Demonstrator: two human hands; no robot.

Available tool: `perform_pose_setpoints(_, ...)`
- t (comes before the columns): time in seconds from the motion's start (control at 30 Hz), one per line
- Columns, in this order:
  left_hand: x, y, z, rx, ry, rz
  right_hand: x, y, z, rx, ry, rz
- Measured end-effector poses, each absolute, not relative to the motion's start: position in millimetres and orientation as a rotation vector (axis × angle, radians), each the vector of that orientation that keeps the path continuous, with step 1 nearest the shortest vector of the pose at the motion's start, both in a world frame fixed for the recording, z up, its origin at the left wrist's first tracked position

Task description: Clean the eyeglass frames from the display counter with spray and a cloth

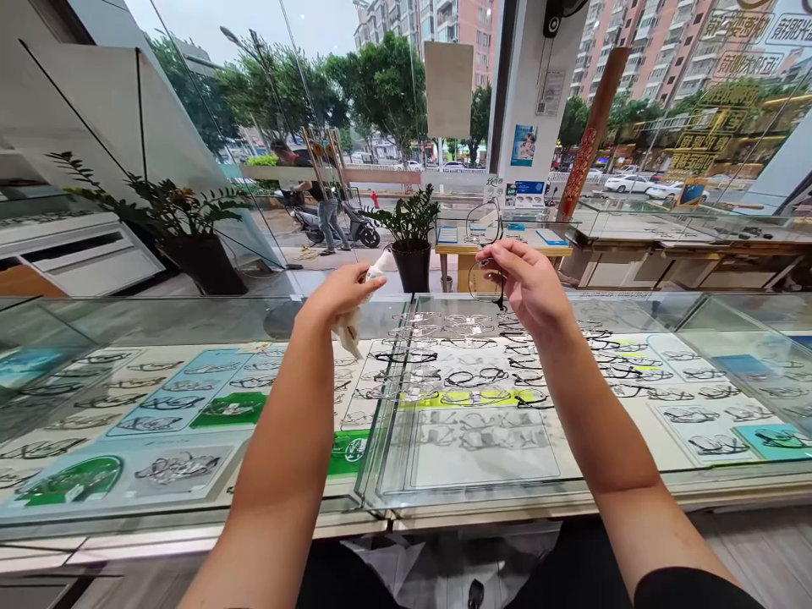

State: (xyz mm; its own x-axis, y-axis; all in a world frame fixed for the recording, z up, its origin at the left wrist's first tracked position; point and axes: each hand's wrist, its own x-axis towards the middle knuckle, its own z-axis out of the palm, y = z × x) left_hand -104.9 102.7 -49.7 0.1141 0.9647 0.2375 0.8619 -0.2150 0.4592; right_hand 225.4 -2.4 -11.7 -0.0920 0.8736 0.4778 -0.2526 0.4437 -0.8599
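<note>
My right hand point(531, 283) is raised over the glass counter, its thumb and fingers pinching a pair of thin dark-framed eyeglasses point(501, 288). The frame is turned on end, one lens above the fingers and one below. To the left, my left hand point(336, 292) is closed around a small white bottle point(381, 264), whose top pokes out past the thumb. A crumpled beige cloth point(348, 331) hangs beneath the same hand. Rows of eyeglasses point(475, 377) lie inside the glass display case point(406, 507) below both hands.
More glasses lie on blue and green cards point(232, 408) in the left case. Beyond the counter stand potted plants point(411, 245) and a low wooden table point(539, 250) with leaflets. Through the window a person point(326, 211) stands beside a scooter point(361, 227).
</note>
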Motion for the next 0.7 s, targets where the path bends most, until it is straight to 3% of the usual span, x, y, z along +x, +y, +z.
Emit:
perform_pose_setpoints(0.3, -126, 138, -105, 1.806, 2.158, 0.402, 225, -1, -13, -0.593, -1.351, 1.051)
perform_pose_setpoints(0.7, -131, 143, -125, 1.733, 2.148, 0.327, 225, 1, -14, -0.569, -1.379, 1.060)
